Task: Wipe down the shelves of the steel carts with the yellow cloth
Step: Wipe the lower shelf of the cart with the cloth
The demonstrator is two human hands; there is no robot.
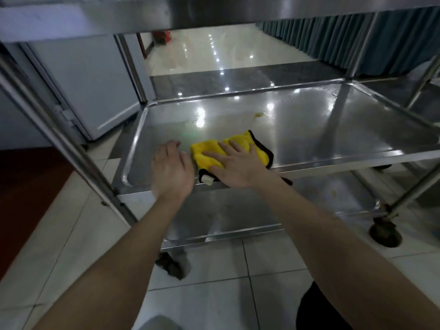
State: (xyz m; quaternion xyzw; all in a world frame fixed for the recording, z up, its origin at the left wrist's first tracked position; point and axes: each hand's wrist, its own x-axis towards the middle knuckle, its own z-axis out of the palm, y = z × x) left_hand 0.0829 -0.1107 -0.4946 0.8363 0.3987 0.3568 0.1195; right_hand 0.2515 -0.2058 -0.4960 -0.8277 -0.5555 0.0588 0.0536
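Note:
A yellow cloth [209, 151] with a black border lies folded on the middle shelf [321, 129] of a steel cart, close to its near rim. My right hand [235, 165] presses flat on the cloth with fingers spread. My left hand [171, 170] rests just left of the cloth on the shelf's near edge, its fingers loosely bent and holding nothing. A small yellowish stain [260, 114] sits on the shelf beyond the cloth. The cart's top shelf [214, 13] spans overhead and the bottom shelf [238, 215] lies below.
Steel cart posts [59, 136] rise at the left and right [414, 189]. Caster wheels [385, 231] stand on the tiled floor. A white cabinet [78, 86] is at the left, blue pleated table skirts [357, 41] at the far right, and glossy floor [214, 53] beyond.

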